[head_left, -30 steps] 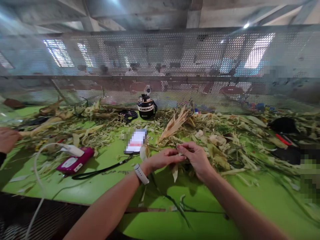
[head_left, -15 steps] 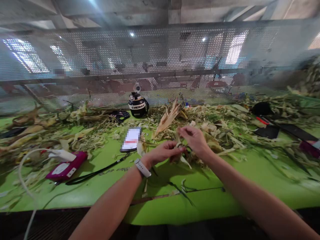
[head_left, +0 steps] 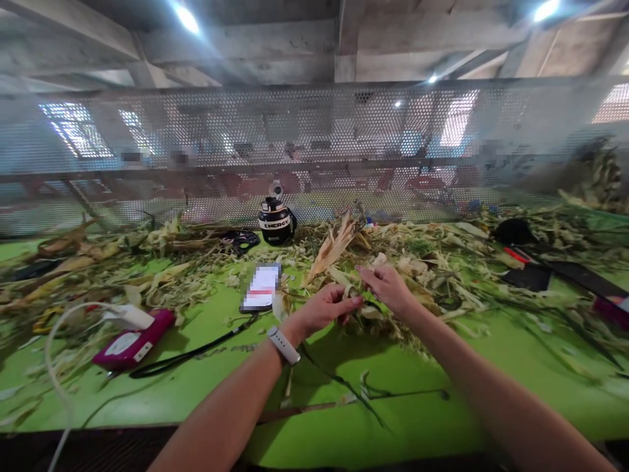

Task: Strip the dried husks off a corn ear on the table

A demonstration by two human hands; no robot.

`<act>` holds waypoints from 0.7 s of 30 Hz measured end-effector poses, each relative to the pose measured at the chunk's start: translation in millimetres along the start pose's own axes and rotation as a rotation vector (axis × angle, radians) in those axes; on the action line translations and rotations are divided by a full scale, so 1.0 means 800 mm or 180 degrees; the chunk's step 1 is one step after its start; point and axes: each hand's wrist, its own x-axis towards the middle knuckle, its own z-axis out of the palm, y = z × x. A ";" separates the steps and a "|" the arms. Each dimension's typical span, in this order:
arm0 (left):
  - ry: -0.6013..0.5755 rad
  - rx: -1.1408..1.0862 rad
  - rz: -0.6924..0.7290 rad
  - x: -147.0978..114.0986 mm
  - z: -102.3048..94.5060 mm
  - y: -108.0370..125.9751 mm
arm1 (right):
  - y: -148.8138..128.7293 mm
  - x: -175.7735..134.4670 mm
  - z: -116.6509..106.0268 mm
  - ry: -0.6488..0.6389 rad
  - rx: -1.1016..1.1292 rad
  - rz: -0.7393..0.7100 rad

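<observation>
In the head view my left hand (head_left: 327, 307), with a pale watch strap (head_left: 284, 345) at the wrist, is closed in a pinch on a pale green corn husk strip (head_left: 346, 282). The strip rises bent from between thumb and fingers. Just to its right, my right hand (head_left: 387, 287) has its fingertips drawn together close to the strip; whatever they grip is too small to make out. Both hands are over the green table (head_left: 422, 400). Behind them lies a dry tan corn husk (head_left: 333, 248), with a heap of shredded husk (head_left: 417, 262) around it.
A phone (head_left: 262, 287) with a black strap lies left of my hands. Further left is a magenta box (head_left: 133, 339) with a white plug and cable. A black bottle (head_left: 275, 221) stands behind, before a perforated metal screen (head_left: 314, 151). Dark flat items (head_left: 528, 276) lie right.
The view has tilted upward, so the table sits lower in the picture. My right fingertips have shifted slightly right of the husk strip; my left hand keeps its pinch.
</observation>
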 end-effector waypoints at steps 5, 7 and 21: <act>0.0580 -0.0260 0.0056 0.004 -0.002 -0.004 | -0.015 -0.011 -0.004 -0.0557 0.0274 0.0328; 0.0790 -0.0367 0.0123 0.007 -0.004 -0.008 | -0.017 -0.014 -0.001 -0.0890 0.0265 0.0247; 0.0907 -0.1043 0.0264 0.013 -0.021 -0.006 | 0.005 0.003 -0.011 -0.0132 -0.0690 -0.0646</act>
